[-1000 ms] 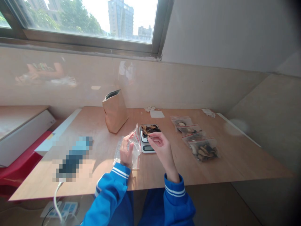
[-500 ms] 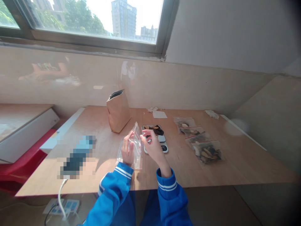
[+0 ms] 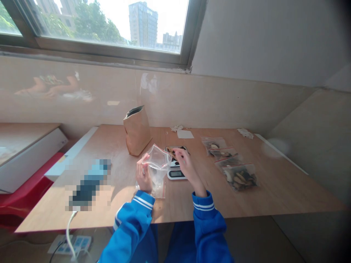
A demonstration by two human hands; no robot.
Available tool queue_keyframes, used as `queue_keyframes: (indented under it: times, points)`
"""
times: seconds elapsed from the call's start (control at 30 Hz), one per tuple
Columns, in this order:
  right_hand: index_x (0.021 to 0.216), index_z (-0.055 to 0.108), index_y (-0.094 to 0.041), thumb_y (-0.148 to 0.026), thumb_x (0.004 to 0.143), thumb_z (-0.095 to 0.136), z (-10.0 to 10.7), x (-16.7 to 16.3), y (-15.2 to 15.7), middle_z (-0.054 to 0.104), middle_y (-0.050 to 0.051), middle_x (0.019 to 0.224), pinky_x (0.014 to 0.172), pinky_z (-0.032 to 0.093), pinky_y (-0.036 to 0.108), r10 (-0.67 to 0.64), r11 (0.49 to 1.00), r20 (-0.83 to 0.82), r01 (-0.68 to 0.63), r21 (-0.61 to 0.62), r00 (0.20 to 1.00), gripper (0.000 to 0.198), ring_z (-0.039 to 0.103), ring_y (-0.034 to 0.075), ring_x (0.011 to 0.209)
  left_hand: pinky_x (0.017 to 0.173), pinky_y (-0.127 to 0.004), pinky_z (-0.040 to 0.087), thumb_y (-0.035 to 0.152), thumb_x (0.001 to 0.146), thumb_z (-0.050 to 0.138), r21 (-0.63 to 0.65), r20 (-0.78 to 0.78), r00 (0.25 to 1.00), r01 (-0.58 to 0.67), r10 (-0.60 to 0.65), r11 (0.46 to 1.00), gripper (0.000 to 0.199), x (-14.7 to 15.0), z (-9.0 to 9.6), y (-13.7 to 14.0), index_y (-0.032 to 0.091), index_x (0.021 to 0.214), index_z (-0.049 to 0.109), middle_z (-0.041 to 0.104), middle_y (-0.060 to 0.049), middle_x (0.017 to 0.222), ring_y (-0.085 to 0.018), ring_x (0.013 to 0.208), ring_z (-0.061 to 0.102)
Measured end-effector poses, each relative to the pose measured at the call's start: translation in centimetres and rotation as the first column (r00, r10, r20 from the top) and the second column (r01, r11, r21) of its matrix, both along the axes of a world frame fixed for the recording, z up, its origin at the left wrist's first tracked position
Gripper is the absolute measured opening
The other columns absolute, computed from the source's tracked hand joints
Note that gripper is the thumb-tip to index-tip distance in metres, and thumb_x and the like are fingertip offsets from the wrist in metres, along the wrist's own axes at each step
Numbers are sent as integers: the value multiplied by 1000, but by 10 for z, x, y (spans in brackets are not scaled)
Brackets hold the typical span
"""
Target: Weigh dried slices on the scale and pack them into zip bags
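My left hand (image 3: pixel 143 176) grips the side of a clear zip bag (image 3: pixel 156 157) with a red seal line, and the bag's mouth gapes toward the scale. My right hand (image 3: pixel 187 165) is closed over the white digital scale (image 3: pixel 169 175), pinching some brown dried slices (image 3: pixel 171 151) beside the bag's mouth. Other dark pieces lie on the scale's plate, partly hidden behind my fingers. Beneath the held bag, another clear bag (image 3: pixel 160 193) lies flat on the table.
A brown paper bag (image 3: pixel 137 131) stands open at the back. To the right lie several filled zip bags (image 3: pixel 242 179). A white paper piece (image 3: pixel 185 134) and crumpled tissue (image 3: pixel 245 133) are near the wall. A blurred-out object (image 3: pixel 89 186) with a white cable is at left.
The zip bag's mouth has spread wide. My right hand has moved right, from beside the bag onto the scale, and now pinches dried slices. The scale's display shows more fully.
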State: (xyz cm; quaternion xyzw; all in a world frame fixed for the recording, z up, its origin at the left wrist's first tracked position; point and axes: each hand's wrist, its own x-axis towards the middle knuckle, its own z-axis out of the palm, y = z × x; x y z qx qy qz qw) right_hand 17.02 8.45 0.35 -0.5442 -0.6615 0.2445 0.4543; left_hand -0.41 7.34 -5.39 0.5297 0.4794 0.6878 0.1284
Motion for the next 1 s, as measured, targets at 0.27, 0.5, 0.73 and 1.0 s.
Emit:
queue_keyframes:
  times: [0.27, 0.5, 0.73, 1.0]
  points:
    - [139, 47, -33, -56, 80, 63, -46, 37, 44, 28, 12, 154, 107, 29, 56, -72, 989, 560, 132, -68, 825, 66, 25, 40, 140, 101, -37, 42, 33, 99, 35, 17, -33, 999, 17, -16, 1000, 35, 0, -2, 1, 17, 120, 59, 63, -12, 118, -21, 117, 56]
    - [111, 68, -25, -34, 89, 53, -64, 60, 44, 60, 9, 112, 94, 45, 39, -209, 976, 479, 150, 158, 852, 29, 56, 25, 105, 100, -37, 42, 37, 98, 36, -34, 0, 999, 38, -38, 999, 37, 3, -2, 2, 18, 118, 60, 63, -10, 118, -21, 118, 56]
    - [107, 70, -22, -35, 86, 54, -41, 60, 40, 59, 9, 105, 74, 51, 32, -216, 975, 340, 181, 133, 915, 29, 63, 20, 86, 103, -36, 41, 39, 99, 34, -80, 15, 997, 74, -73, 994, 38, 5, 2, 0, 19, 120, 58, 61, -11, 122, -21, 120, 54]
    - [98, 70, -18, -44, 82, 59, 29, 28, 21, 67, 2, 83, 56, 44, 23, 131, 985, -126, -144, -98, 983, 32, 56, 13, 66, 95, -36, 46, 41, 98, 36, -51, -101, 993, 56, -61, 997, 39, 4, -5, 3, 20, 122, 59, 65, -10, 118, -20, 110, 60]
